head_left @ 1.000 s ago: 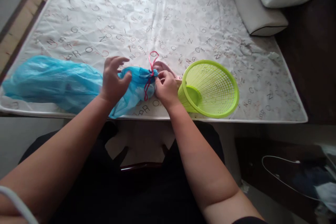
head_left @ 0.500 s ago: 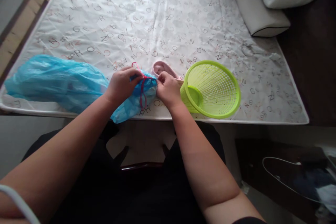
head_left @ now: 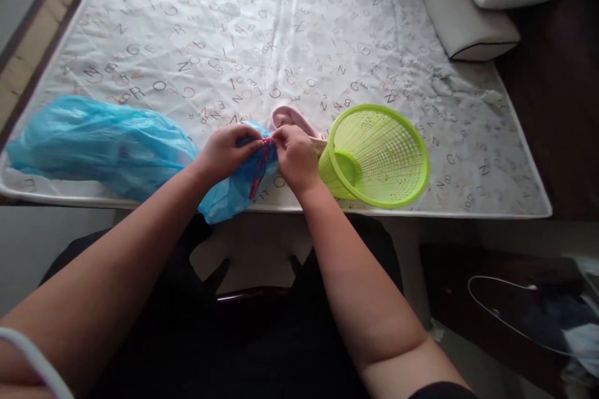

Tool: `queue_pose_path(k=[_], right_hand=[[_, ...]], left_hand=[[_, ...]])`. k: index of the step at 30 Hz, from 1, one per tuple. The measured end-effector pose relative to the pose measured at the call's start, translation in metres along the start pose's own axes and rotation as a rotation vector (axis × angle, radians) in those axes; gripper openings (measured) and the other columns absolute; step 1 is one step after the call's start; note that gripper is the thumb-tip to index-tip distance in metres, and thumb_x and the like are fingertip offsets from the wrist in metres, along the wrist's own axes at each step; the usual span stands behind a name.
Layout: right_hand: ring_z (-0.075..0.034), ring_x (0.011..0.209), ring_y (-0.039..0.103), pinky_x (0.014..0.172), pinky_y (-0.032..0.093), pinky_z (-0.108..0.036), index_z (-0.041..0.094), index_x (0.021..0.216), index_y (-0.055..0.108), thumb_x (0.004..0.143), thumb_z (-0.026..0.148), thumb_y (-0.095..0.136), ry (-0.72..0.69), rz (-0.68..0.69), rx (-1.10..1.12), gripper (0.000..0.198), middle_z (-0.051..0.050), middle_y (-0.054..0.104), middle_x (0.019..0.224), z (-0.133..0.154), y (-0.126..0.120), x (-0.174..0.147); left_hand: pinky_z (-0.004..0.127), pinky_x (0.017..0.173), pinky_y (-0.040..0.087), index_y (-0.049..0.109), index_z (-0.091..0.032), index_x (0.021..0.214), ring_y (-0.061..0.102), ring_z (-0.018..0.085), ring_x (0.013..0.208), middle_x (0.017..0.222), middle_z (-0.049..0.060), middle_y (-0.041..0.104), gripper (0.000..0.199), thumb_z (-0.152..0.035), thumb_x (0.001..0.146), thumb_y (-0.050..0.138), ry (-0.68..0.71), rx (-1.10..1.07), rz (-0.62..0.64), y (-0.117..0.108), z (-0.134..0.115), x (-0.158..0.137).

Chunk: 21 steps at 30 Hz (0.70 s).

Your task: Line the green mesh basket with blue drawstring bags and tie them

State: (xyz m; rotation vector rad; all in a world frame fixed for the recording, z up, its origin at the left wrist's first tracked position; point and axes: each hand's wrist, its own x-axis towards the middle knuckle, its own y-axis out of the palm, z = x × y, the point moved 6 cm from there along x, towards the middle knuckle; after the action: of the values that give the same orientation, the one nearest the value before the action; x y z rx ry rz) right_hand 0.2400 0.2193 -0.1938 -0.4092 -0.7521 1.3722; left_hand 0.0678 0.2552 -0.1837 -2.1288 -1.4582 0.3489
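My left hand [head_left: 224,153] pinches a thin red drawstring [head_left: 261,168], thumb and index finger pressed together. Close beside it, my right hand [head_left: 296,156] is also closed on the red drawstring, its fingertips nearly meeting those of the left. Loose red ends dangle over crumpled blue plastic [head_left: 227,199] under the hands. To the left lies a long, filled blue plastic bag [head_left: 107,137]; my left wrist hides whether the two blue parts join. A pink, soft, slipper-like item [head_left: 292,117] lies just behind my right hand, partly covered by it.
A lime-green mesh basket [head_left: 397,143] lies tilted right of my right hand, its mouth facing me. All this rests on a white mattress [head_left: 224,31] printed with letters. Pillows [head_left: 468,12] are at the far right corner. A white cable [head_left: 486,318] hangs lower right.
My left hand has shifted right, closer to the right hand. The red loop that stood up behind the left fingers is gone from view, and the string ends hang together.
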Motion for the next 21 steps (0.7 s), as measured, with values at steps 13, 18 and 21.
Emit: queue_pose_path(k=[13,18,21], right_hand=[[-0.025,0.120,0.068,0.111,0.055,-0.045,0.024,0.133,0.062,0.092,0.012,0.062,0.041,0.000,0.117,0.043,-0.010,0.073,0.129,-0.003,-0.003,0.000],[-0.024,0.101,0.073,0.094,0.061,-0.041,0.024,0.109,0.067,0.108,0.033,0.053,0.160,-0.071,0.200,0.017,-0.008,0.073,0.104,-0.011,-0.008,0.001],[-0.024,0.099,0.075,0.083,0.063,-0.041,0.024,0.125,0.062,0.113,0.036,0.044,0.299,-0.274,0.316,0.025,-0.011,0.070,0.111,-0.026,-0.018,-0.002]], left_hand=[[0.034,0.076,0.049,0.070,-0.022,0.089,0.059,0.019,0.077,0.081,0.002,0.068,0.015,-0.036,0.086,0.066,-0.112,0.104,0.107,-0.002,0.004,-0.002],[0.034,0.071,0.048,0.066,-0.024,0.075,0.057,0.020,0.071,0.072,0.003,0.064,0.020,-0.040,0.086,0.065,-0.046,0.133,0.139,0.002,0.006,-0.001],[0.034,0.064,0.045,0.063,-0.025,0.066,0.055,0.021,0.064,0.062,0.003,0.061,0.026,-0.042,0.086,0.064,-0.093,0.225,0.173,0.003,0.018,0.000]])
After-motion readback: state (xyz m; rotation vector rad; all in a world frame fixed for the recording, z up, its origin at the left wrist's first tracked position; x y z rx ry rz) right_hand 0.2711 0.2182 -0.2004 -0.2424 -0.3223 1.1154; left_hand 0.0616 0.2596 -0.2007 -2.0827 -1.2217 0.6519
